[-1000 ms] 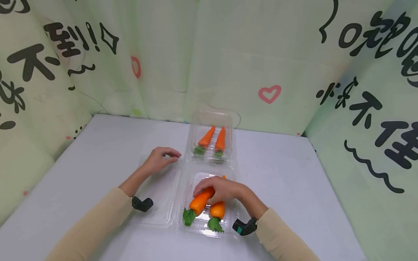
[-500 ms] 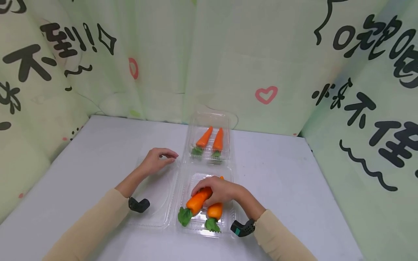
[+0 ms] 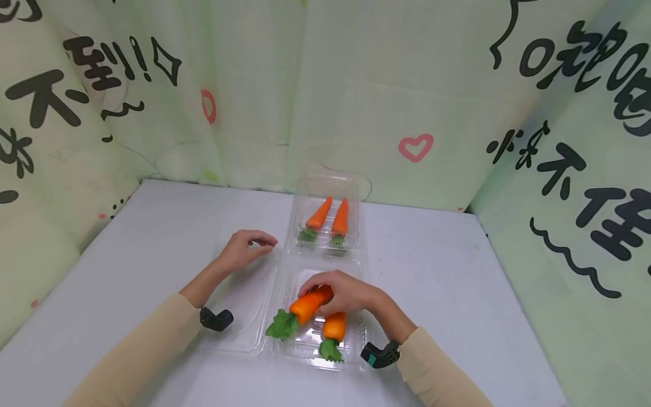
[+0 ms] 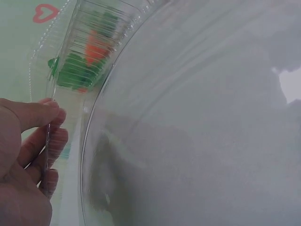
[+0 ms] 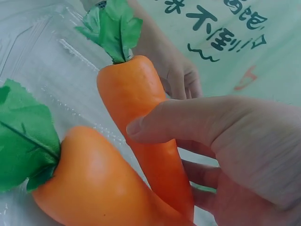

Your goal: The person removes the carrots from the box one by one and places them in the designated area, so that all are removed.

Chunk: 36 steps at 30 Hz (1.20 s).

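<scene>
My right hand (image 3: 346, 291) grips an orange toy carrot (image 3: 307, 306) with green leaves. In the right wrist view, thumb and fingers wrap the carrot (image 5: 141, 108) along its side, its leaves (image 5: 117, 28) upward. The carrot slants over a clear plastic box (image 3: 312, 276), where a second carrot (image 3: 334, 327) lies, its tip end behind my right hand. Left of the box spreads its clear lid (image 3: 244, 311). At the lid's far edge, my left hand (image 3: 246, 247) pinches the thin plastic edge, thumb on one side and fingers showing through on the other in the left wrist view.
Behind the near box stands another clear box (image 3: 333, 180) with two carrots (image 3: 319, 215) inside, close to the back curtain (image 3: 356, 113). Pale curtains with black lettering surround the white table (image 3: 432, 282) at the back and sides.
The right hand has lifted the carrot a little, and its leafy end has swung up and to the left. My left hand stays at the lid's edge. The head view shifted slightly.
</scene>
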Available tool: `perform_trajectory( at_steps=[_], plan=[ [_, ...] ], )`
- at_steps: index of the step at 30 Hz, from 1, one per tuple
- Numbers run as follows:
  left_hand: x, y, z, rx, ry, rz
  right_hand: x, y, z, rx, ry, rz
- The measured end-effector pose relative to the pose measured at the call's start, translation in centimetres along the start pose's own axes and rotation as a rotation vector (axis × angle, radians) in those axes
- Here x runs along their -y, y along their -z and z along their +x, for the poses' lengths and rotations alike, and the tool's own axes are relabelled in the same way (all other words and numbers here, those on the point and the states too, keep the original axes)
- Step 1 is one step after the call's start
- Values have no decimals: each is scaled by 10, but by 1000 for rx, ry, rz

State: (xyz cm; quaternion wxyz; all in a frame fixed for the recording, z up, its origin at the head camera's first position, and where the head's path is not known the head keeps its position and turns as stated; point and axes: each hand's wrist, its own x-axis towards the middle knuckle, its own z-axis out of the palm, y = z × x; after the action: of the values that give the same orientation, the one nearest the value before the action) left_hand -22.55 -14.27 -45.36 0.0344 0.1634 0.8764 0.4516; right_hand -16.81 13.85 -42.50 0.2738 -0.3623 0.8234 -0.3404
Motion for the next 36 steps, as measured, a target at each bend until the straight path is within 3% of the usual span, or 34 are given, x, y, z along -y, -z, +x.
perform_trajectory(
  at_steps=[10, 24, 36],
  plan=[
    [1, 1, -4, -10, 2, 5, 4, 1, -2, -54, -11, 73],
    [-3, 2, -4, -9, 12, 4, 5, 4, -4, -152, 74, 106],
    [1, -1, -1, -2, -1, 14, 7, 7, -11, -221, 80, 148]
  ],
)
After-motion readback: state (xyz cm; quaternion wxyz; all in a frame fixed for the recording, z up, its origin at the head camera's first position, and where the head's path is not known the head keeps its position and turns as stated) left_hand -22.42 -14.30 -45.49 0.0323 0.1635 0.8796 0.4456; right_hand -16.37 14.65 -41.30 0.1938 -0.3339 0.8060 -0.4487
